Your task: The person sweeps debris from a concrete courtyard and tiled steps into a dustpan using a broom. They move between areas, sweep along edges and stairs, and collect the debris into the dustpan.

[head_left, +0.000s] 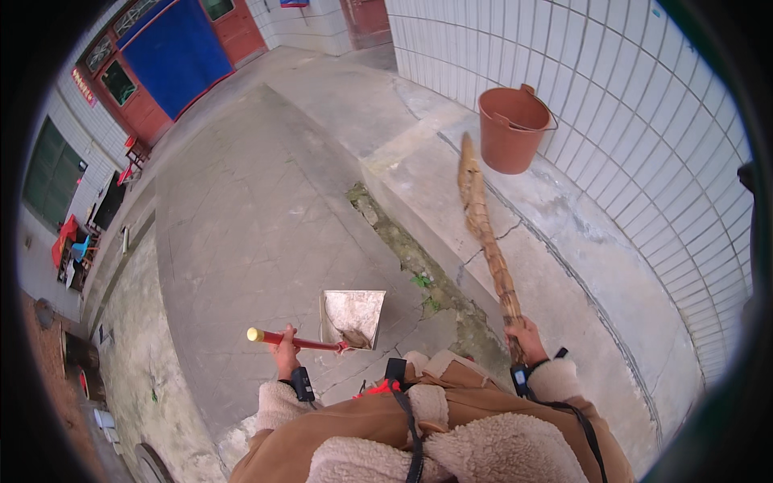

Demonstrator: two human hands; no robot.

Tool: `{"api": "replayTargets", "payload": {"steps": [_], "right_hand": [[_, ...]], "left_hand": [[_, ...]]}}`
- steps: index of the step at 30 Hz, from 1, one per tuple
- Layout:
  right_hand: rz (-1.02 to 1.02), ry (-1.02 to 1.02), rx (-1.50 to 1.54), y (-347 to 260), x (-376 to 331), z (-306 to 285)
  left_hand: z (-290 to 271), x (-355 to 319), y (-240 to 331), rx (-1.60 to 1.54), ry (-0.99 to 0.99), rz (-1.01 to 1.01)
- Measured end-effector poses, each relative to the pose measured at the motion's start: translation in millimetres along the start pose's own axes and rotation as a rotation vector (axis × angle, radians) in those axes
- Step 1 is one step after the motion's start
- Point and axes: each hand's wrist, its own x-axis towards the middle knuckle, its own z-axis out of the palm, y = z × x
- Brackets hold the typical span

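A metal dustpan (pixel 353 316) with a long red handle (pixel 294 341) is held out level above the concrete ground (pixel 258 225), its open tray turned upward and a little dirt gathered in its near corner. The red handle is gripped by the left hand (pixel 285 351), whose fingers are wrapped closed around it, between its yellow end and the tray. To the right of the dustpan, a long straw broom (pixel 485 233) is held by the right hand (pixel 527 336), which is clamped around its lower end; the broom slants up and away from the dustpan, its tip raised towards a reddish-brown bucket (pixel 513 127). The bucket is set far beyond the dustpan, on a raised concrete ledge (pixel 555 266) against a white tiled wall (pixel 644 121). Between the dustpan and the ledge, a narrow gutter (pixel 403 249) with soil and small green weeds is seen. Far off to the dustpan's upper left, a blue door (pixel 181 48) in a red frame is visible. Below the dustpan, fleece cuffs and a brown coat are seen.
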Motion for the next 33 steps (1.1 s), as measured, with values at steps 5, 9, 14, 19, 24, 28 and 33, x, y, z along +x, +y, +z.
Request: {"api": "replayTargets", "payload": {"steps": [5,9,14,19,24,28,33], "right_hand": [[0.024,-0.175,0.013,-28.8,109.7,-57.2],[0.089,-0.018,0.196,-11.7,98.0,-119.7],[0.091,0.184,0.363,-18.7,63.0,-189.4],[0.019,0.183,0.438,-37.4,43.6,-198.2],[-0.125,0.094,0.493,-71.3,87.1,-193.7],[-0.135,0.096,0.519,-91.6,160.6,-179.3],[-0.097,0.151,0.657,-74.8,174.6,-184.8]], "left_hand": [[62.5,-44.0,-15.1,0.038,0.082,-0.063],[95.2,-59.7,-20.0,0.080,0.010,-0.081],[139.7,-63.9,-15.7,0.121,-0.059,-0.072],[171.1,-77.2,-7.0,0.063,-0.071,-0.043],[183.8,-85.4,6.3,0.068,-0.139,-0.030],[200.1,-94.0,11.9,0.053,-0.181,-0.011],[217.1,-94.9,20.4,0.074,-0.261,0.016]]}}
